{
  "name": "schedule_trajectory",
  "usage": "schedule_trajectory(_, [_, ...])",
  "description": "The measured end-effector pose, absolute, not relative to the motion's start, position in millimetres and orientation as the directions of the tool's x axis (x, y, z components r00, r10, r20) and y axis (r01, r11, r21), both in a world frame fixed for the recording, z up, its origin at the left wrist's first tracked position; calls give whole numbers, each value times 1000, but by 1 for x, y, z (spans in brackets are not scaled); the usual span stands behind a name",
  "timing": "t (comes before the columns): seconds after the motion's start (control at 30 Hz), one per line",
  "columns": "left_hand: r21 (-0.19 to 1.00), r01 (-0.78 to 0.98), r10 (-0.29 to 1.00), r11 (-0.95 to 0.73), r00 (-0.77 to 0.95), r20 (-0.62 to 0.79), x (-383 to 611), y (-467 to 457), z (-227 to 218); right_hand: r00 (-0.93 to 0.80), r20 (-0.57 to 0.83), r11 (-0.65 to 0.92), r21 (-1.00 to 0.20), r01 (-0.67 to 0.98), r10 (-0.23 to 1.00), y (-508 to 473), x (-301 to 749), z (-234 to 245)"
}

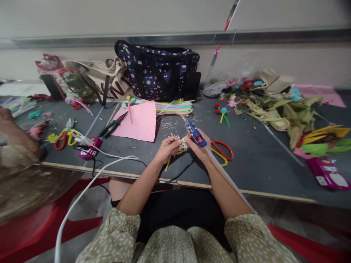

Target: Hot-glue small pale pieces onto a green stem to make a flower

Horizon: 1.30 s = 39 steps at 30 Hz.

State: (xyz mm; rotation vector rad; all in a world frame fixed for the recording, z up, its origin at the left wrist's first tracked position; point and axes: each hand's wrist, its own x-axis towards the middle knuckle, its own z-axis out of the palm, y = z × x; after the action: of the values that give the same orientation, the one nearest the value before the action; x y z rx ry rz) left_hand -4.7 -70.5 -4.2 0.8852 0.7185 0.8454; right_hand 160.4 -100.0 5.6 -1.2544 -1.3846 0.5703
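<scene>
My right hand [202, 149] is closed around a blue glue gun [195, 133], its nozzle tilted up and away from me. Close beside it, my left hand [166, 149] has thumb and fingers pinched together; whatever lies between them is too small to make out. Below and between both hands is a heap of small cream-coloured pieces [181, 149], partly covered by my fingers. A thin yellow-green strip [168, 163] sticks out under my left hand. Just right of my right hand lie scissors with red and yellow handles [229, 150], their blades hidden.
Pink paper [145, 126], dark-handled pliers [109, 128] and a bundle of coloured strips [175, 107] lie ahead. Bags, including a dark patterned one [159, 73], stand behind. Dried husks [279, 117] cover the right. A white cable [90, 182] crosses left, near another person's arm [16, 135].
</scene>
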Motion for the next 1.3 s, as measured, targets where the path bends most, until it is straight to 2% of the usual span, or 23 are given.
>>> schedule_trajectory(0.57, [858,-345,867,380,455,-201,-6,-69,-11,152,372,309,-893,326,916,-101,159,7])
schedule_trajectory(0.67, [837,-375,867,399,450,-212,-6,-68,-10,227,366,288,-905,312,903,-101,157,12])
schedule_trajectory(0.77, [802,-425,866,419,452,-213,-8,-67,-8,334,351,286,-931,228,875,-101,155,16])
schedule_trajectory(0.87, [774,-469,865,425,463,-194,-11,-65,-8,369,326,280,-944,174,870,-100,155,18])
schedule_trajectory(1.13, [774,-501,873,387,470,-132,-10,-64,-12,270,323,281,-942,182,907,-104,150,17])
schedule_trajectory(1.3, [788,-486,875,377,466,-131,-7,-67,-11,277,323,272,-940,208,905,-106,146,14])
